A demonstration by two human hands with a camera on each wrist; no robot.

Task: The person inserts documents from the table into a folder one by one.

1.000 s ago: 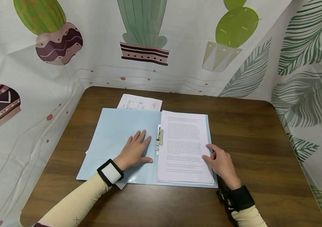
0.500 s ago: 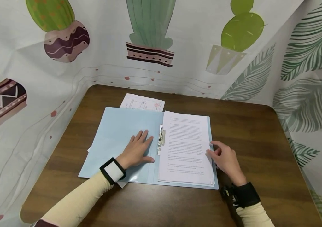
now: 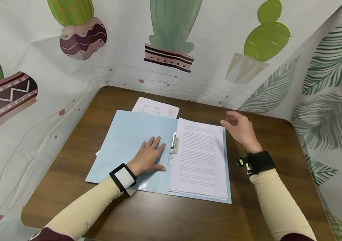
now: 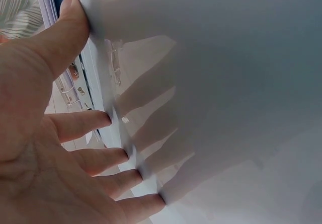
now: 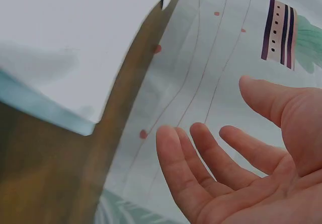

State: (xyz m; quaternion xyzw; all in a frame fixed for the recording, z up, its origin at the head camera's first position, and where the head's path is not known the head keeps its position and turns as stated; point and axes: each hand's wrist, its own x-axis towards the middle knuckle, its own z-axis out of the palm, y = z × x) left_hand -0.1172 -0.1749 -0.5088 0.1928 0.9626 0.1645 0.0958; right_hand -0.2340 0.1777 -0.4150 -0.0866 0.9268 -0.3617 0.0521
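Blue folder [image 3: 128, 140] under flat left hand [image 3: 148, 157], right hand [image 3: 241, 129] seemingly empty

Desk booth: wooden table [image 3: 267, 167], cactus-print curtains [image 3: 189, 50], paper folder [image 3: 128, 140].

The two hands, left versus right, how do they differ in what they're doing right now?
The left hand lies flat with straight fingers pressing the open cover of the blue folder; the right hand is raised off the table and touches nothing. The left hand sits left of the metal clip; the right hand hovers past the upper right corner of the stack of papers. Both are open, and both wrists wear a strap.
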